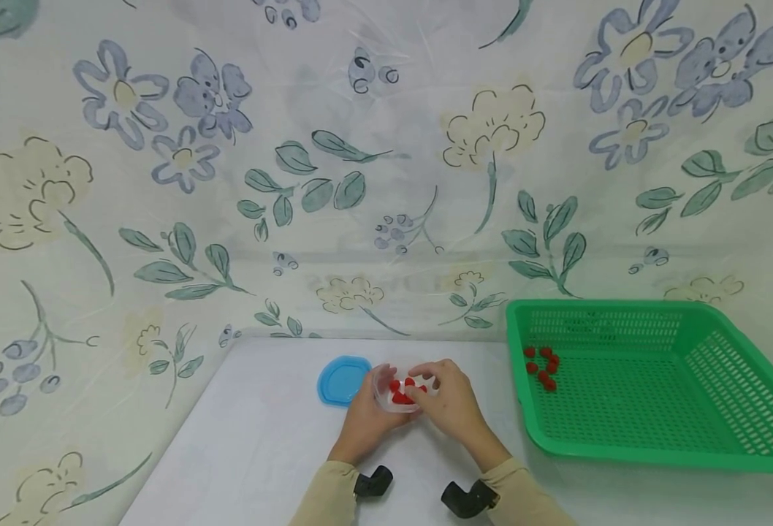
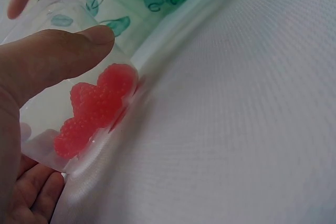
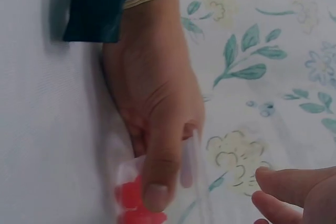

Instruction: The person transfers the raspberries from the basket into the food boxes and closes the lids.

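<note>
A small clear plastic tub (image 1: 383, 400) stands in my left hand (image 1: 364, 418), its mouth tipped towards the right hand. Several red raspberries (image 1: 400, 398) lie inside, seen through the wall in the left wrist view as one cluster (image 2: 97, 103). The left thumb (image 2: 58, 59) presses the near side of the tub, and other fingers curl beneath it. Over the tub's mouth hovers my right hand (image 1: 455, 405), thumb and fingers spread apart. In the right wrist view those right fingers (image 3: 283, 182) show nothing between them. A blue lid (image 1: 343, 381) lies just left of the tub.
A green perforated basket (image 1: 630, 394) sits on the right, with several raspberries (image 1: 550, 385) near its left wall. White cloth (image 1: 248, 424) covers the table. Behind it hangs a flowered sheet (image 1: 386, 183). Black wrist cameras (image 1: 468, 500) are strapped at both sleeves.
</note>
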`<state>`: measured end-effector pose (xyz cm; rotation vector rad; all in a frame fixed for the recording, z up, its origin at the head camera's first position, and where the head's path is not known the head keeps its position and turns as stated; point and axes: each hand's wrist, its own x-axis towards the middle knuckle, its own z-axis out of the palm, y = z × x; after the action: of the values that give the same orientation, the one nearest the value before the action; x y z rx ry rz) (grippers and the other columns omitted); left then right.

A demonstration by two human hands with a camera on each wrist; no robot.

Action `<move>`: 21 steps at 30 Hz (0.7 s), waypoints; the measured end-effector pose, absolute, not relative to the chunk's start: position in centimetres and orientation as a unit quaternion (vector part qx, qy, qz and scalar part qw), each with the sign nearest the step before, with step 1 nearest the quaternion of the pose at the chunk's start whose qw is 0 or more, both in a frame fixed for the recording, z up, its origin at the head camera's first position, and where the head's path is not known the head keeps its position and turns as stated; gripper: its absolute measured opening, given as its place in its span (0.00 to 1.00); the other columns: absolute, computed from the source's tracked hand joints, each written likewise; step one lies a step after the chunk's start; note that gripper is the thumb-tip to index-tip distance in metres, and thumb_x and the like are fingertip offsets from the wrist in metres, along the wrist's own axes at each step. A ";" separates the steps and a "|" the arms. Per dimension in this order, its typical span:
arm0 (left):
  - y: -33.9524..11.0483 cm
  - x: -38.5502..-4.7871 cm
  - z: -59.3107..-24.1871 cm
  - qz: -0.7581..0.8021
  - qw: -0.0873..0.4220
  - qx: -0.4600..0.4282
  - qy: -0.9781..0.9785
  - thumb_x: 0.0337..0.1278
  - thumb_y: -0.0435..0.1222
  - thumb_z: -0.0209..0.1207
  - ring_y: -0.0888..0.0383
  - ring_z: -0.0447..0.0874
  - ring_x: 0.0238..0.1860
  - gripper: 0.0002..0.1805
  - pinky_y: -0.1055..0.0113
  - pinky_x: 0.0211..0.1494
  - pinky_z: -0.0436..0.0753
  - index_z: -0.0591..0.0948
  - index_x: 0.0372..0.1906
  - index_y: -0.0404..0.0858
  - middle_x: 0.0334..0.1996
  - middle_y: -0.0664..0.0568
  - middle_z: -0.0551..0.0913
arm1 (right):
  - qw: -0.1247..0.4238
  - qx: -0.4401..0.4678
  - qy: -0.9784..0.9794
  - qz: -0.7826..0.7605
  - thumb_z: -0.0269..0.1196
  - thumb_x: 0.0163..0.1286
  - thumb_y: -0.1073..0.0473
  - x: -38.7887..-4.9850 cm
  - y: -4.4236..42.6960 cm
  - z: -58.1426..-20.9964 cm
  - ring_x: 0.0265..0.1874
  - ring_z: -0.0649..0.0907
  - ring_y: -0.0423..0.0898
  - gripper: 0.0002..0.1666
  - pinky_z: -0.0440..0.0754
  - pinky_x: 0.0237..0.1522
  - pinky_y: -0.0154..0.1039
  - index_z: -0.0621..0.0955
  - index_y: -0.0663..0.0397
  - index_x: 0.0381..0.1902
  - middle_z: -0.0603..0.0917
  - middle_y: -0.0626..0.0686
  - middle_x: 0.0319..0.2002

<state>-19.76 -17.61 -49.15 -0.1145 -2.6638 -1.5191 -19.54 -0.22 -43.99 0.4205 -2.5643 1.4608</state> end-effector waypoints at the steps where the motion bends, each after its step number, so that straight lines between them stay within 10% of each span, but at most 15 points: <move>1: -17.6 -19.8 -49.1 -0.495 0.035 -0.036 -0.867 0.40 0.51 0.79 0.45 0.70 0.69 0.53 0.40 0.66 0.74 0.63 0.72 0.42 0.67 0.48 0.74 | 0.082 0.143 -0.855 0.493 0.72 0.62 0.59 -19.5 -0.2 -43.8 0.37 0.76 0.51 0.12 0.77 0.33 0.37 0.87 0.54 0.44 0.80 0.57 0.39; 21: -17.3 -19.7 -49.0 -0.497 0.033 -0.015 -0.867 0.38 0.52 0.79 0.45 0.70 0.68 0.54 0.44 0.62 0.79 0.64 0.72 0.45 0.67 0.50 0.74 | 0.126 0.167 -0.844 0.494 0.72 0.63 0.59 -18.0 1.9 -39.3 0.36 0.76 0.47 0.13 0.78 0.36 0.40 0.87 0.51 0.46 0.80 0.51 0.39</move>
<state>-19.71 -17.28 -49.04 -0.0468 -2.6682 -1.5299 -17.96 1.85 -39.27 0.4873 -2.4564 1.4385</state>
